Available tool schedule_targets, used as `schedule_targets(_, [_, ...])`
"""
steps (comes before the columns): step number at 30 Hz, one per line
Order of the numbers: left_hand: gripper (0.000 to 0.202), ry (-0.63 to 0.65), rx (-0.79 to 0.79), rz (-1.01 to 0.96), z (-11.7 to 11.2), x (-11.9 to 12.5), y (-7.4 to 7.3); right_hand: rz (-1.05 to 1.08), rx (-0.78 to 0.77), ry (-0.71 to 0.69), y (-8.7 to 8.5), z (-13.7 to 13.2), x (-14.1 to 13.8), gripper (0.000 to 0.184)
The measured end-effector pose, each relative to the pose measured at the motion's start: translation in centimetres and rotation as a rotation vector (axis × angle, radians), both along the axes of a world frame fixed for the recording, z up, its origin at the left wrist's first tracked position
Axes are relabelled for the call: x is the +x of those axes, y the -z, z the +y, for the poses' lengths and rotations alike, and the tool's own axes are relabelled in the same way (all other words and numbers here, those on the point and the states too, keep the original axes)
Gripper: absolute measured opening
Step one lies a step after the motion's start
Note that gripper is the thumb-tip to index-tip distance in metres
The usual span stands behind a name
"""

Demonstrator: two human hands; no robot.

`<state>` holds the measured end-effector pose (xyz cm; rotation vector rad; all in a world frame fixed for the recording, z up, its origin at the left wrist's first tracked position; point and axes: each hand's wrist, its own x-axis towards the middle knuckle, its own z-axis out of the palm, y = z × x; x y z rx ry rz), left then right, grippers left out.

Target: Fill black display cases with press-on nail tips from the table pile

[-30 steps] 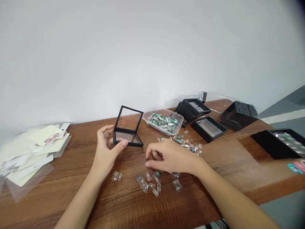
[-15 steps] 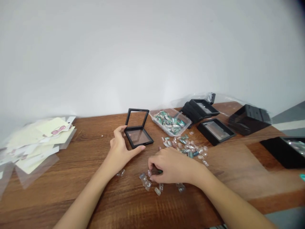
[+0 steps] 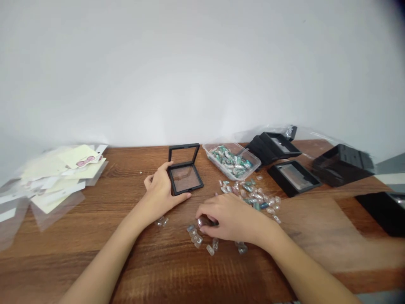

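My left hand (image 3: 161,192) grips the left side of a small open black display case (image 3: 185,177), whose clear-windowed lid stands upright at the back. My right hand (image 3: 229,219) rests on the wooden table (image 3: 126,261) over a scatter of small clear wrapped pieces (image 3: 198,238). Its thumb and fingers are pinched round one small piece (image 3: 204,221). A second loose heap of wrapped pieces (image 3: 253,196), some green and silver, lies just beyond the right hand.
A clear plastic tub (image 3: 232,160) of green and silver pieces stands behind the heap. Several black cases (image 3: 292,177) sit at the right, one stack (image 3: 343,162) further back. A pile of clear sleeves and pale cards (image 3: 53,181) lies at the left.
The view has shifted, so everything sits further right. The left hand turned the open case squarer to me and set it flat. The right hand stayed over the scatter, pinching a piece.
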<state>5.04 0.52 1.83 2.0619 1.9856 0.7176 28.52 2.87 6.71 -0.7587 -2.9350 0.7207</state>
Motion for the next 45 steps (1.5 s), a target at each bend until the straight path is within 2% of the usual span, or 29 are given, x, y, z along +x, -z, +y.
schedule_targets(9, [0.094, 0.054, -0.046, -0.008, 0.0, -1.1, -0.3, -0.005, 0.058, 0.002, 0.1, 0.1, -0.3, 0.009])
schedule_targets(14, [0.090, 0.111, -0.049, -0.013, -0.1, -1.7, -0.6, 0.001, 0.058, -0.008, 0.3, 0.1, -0.3, 0.021])
schedule_targets(18, [0.082, 0.122, -0.074, -0.009, -0.1, -2.3, -0.7, -0.010, 0.040, -0.027, 0.5, 0.3, -0.3, 0.012])
schedule_targets(23, [0.073, 0.154, -0.096, 0.020, -0.3, -2.6, -1.0, -0.047, 0.048, 0.020, 0.3, 0.1, -0.5, 0.009])
schedule_targets(28, [0.069, 0.188, -0.089, -0.005, -0.6, -2.1, -1.5, -0.043, 0.060, 0.050, 0.4, 0.0, -0.5, 0.008])
schedule_targets(34, [0.069, 0.256, -0.108, -0.013, -1.0, -1.3, -1.5, 0.121, -0.030, 0.096, 0.5, 0.5, 0.0, 0.008])
schedule_targets(40, [0.059, 0.343, -0.088, -0.085, -1.8, 0.3, -1.9, 0.193, 0.071, 0.131, 1.6, 0.5, -0.4, 0.010])
schedule_targets(45, [0.054, 0.412, -0.080, -0.045, -2.2, 1.3, -2.5, 0.181, 0.095, 0.142, 1.9, 0.6, -0.8, 0.009])
